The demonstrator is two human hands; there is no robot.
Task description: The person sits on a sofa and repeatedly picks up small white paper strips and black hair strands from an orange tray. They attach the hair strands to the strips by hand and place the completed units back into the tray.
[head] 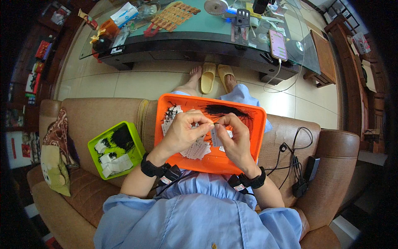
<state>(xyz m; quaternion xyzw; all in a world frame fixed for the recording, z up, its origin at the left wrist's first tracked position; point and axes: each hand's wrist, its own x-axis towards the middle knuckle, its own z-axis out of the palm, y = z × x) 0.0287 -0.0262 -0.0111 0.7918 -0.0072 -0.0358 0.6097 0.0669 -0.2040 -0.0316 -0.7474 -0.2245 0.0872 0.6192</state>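
Over an orange plastic tray (186,166) on the lap, my two hands meet fingertip to fingertip. A paper hang tag (215,140) with printing dangles below the fingers of my right hand (235,132), which pinches its top end. My left hand (186,130) pinches a short bit of black string at the tag's top; the fingers hide most of it. Beneath my hands lies a fanned pile of white tags (196,150). Strung tags (173,112) crowd the tray's far left corner. A bundle of loose black strings (225,110) lies along the far right side.
A green plastic tray (139,137) with black strings and stacked white tags stands on the brown sofa (84,109) at left. Black cables and an adapter (312,168) lie at right. Ahead, a glass-topped table (192,28) bears a charging phone (278,45) and a small fan (215,7).
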